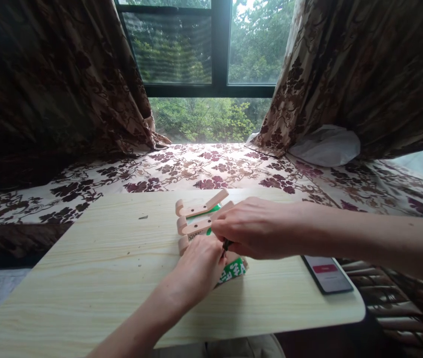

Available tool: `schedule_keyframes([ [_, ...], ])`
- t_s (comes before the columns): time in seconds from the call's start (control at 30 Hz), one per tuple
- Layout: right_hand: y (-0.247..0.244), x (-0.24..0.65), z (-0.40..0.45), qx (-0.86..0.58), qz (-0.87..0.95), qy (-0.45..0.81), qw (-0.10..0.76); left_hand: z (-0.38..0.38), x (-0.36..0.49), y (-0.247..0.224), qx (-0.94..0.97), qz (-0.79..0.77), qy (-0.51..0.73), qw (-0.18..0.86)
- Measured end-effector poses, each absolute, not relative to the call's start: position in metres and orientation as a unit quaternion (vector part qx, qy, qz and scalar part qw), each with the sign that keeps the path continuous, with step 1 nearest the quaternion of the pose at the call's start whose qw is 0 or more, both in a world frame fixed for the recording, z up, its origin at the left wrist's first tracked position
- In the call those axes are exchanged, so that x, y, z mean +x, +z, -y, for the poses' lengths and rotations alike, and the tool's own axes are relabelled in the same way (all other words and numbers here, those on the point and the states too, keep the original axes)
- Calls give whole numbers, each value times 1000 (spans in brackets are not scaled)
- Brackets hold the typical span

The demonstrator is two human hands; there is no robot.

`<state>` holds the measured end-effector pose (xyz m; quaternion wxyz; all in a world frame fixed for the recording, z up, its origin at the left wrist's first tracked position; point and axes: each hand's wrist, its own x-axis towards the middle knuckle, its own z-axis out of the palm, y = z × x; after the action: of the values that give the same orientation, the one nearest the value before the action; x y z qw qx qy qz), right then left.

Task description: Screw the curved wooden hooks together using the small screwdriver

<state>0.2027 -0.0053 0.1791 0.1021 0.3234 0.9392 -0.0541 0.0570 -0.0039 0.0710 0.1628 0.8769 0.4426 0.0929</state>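
Several pale wooden hooks [201, 208] with dark screw holes lie in a row on a green and white printed packet [235, 268]. My left hand [202, 261] is closed over the nearest wooden hook [184, 243], whose rounded end shows past the knuckles. Just beside it, my right hand [248, 226] has its fingers closed around a small dark object [226, 244]. Only a short piece of that object shows between the two hands, so its kind is hidden. The fingers of both hands meet over the packet.
The hooks rest on a light wood-grain table [114, 278]. A phone [328, 276] with a lit screen lies near its right edge. Small dark scraps [143, 217] are on the left side. Beyond are a floral-covered ledge [211, 166], a white plastic bag [328, 145] and curtains.
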Motion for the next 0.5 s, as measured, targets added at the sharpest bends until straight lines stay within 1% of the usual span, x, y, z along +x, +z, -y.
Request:
schedule_keyframes([
  [0.2,177,196,5,421,-902,7,93,5,57,70,878,-440,99,159],
  [0.27,181,196,6,413,-905,3,101,4,56,69,879,-441,96,156],
  [0.4,182,200,7,347,-932,-26,103,4,56,68,877,-448,90,149],
  [0.5,175,202,6,361,-927,-26,93,4,57,66,877,-448,95,146],
])
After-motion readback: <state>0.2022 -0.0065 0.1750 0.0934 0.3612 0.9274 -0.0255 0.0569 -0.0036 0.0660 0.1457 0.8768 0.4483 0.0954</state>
